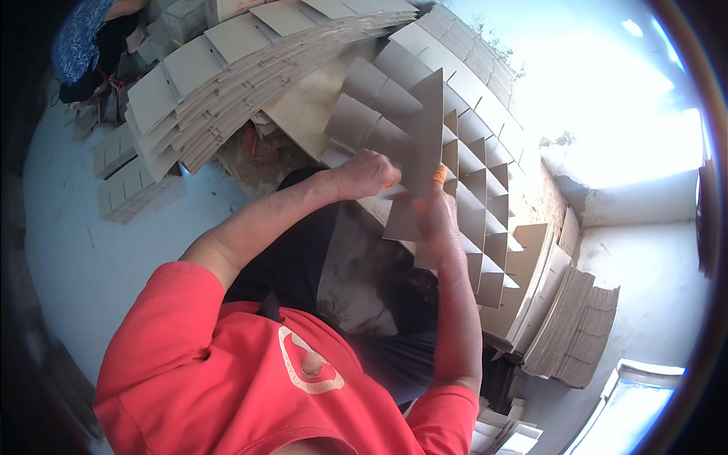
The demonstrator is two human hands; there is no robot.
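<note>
A cardboard divider grid (474,199) of slotted, crossing strips stands in front of me. My right hand (437,211) is closed round the lower end of a tall cardboard strip (431,125) at the grid's left side. Close to its left, my left hand (368,175) is curled into a fist against more cardboard strips (371,125). Whatever lies inside those left fingers is hidden. Orange coverings show on fingers of both hands.
Long fanned stacks of slotted cardboard strips (220,68) curve across the far left. More cardboard bundles (572,326) lean at the right by the wall. Beyond the stacks, at the top left, sits another person (76,45) in patterned blue clothing. Smaller stacks (125,182) lie on the floor.
</note>
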